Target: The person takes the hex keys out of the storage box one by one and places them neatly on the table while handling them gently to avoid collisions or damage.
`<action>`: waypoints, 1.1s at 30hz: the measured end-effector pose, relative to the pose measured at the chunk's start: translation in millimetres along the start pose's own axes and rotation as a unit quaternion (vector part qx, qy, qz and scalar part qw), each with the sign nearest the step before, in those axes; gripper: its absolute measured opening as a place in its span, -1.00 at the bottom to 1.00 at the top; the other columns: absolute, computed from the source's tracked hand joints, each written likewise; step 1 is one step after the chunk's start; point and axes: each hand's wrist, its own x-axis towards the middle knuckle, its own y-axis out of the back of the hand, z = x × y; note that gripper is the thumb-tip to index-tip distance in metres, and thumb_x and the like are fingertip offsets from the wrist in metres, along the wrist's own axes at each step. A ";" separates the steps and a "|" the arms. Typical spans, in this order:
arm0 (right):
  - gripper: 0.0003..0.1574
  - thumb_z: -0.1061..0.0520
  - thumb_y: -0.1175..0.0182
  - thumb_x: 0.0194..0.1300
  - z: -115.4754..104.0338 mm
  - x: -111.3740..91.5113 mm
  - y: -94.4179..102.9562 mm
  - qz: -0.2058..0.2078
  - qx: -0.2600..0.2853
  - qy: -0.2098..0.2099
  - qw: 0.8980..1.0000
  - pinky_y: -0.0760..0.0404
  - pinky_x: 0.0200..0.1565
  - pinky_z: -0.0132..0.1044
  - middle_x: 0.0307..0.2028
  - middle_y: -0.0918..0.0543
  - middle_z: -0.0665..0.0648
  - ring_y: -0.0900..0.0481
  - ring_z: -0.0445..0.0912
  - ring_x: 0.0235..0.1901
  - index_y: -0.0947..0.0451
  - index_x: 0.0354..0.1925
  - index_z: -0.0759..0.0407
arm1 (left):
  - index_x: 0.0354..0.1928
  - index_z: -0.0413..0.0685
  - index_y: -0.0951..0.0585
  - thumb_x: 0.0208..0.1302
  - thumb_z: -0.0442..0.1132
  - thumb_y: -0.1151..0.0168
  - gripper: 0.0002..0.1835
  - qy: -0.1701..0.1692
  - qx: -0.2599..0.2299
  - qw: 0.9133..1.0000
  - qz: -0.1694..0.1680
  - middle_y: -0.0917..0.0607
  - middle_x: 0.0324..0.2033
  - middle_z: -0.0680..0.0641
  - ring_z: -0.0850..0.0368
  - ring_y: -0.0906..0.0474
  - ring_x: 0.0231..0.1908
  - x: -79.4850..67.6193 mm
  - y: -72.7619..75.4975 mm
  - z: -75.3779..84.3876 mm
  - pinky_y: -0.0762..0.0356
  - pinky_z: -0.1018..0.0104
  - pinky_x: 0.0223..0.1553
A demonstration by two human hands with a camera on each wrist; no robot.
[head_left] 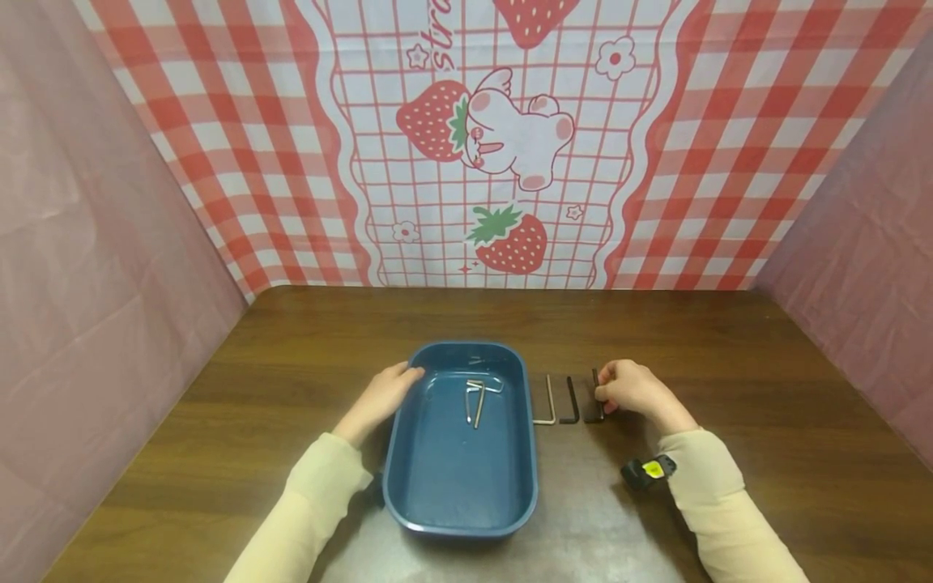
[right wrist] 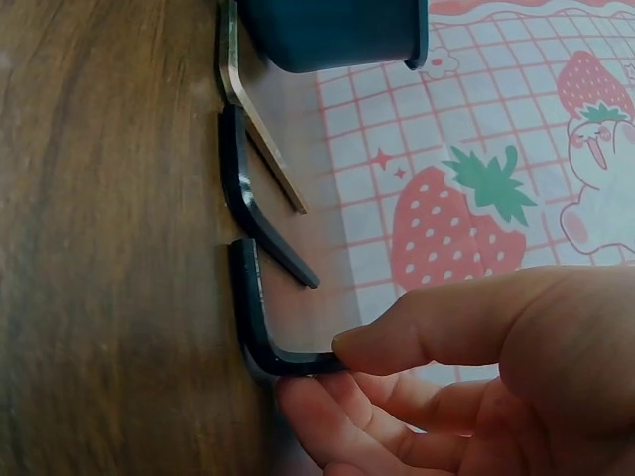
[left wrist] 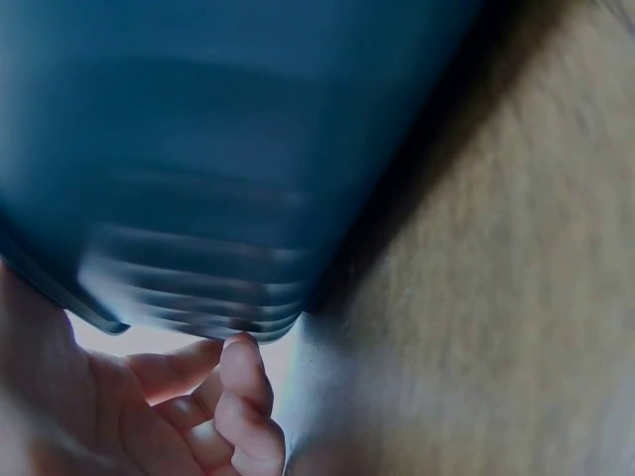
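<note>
A deep blue rectangular tub stands on the table with silver hex keys lying inside; their exact count is hard to tell amid reflections. My left hand holds the tub's left rim, thumb over the edge and fingers against the outer wall, as the left wrist view shows. To the tub's right lies a silver hex key, then a black hex key. Between thumb and fingers, my right hand pinches the long arm of the rightmost black hex key, whose short arm points left.
The brown wooden table reaches back to a strawberry-patterned cloth. Pink drapes hang at both sides. A black device with a yellow patch sits at my right wrist.
</note>
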 end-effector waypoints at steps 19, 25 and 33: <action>-0.78 0.15 -0.13 -0.06 -2.3 -0.8 -7.4 0.041 -0.063 0.004 0.997 -0.44 -0.39 -0.20 -0.66 -0.59 0.04 -0.58 -0.18 -0.62 -0.45 -0.38 0.25 | 0.12 -0.19 -0.45 0.33 0.05 0.19 -0.47 0.002 0.001 1.000 -0.004 -0.56 0.02 -0.22 -0.12 -0.48 0.02 -0.7 0.3 0.3 -0.37 -0.05 0.06; -0.82 0.14 -0.14 -0.06 -5.3 -3.0 -10.2 0.052 -0.084 0.010 0.995 -0.37 -0.47 -0.26 -0.70 -0.56 0.01 -0.53 -0.16 -0.62 -0.42 -0.43 0.20 | 0.12 -0.20 -0.44 0.33 0.05 0.19 -0.46 0.003 0.001 1.000 -0.006 -0.55 0.02 -0.23 -0.14 -0.47 0.03 -0.7 -0.1 0.0 -0.37 -0.05 0.06; -0.79 0.12 -0.17 -0.06 -6.1 -2.1 -10.9 0.058 -0.093 0.011 0.994 -0.38 -0.46 -0.24 -0.69 -0.56 0.02 -0.53 -0.15 -0.61 -0.44 -0.41 0.22 | 0.12 -0.21 -0.44 0.33 0.05 0.19 -0.46 0.001 -0.004 1.000 -0.006 -0.55 0.03 -0.23 -0.13 -0.47 0.03 -2.0 1.3 1.7 -0.36 -0.05 0.06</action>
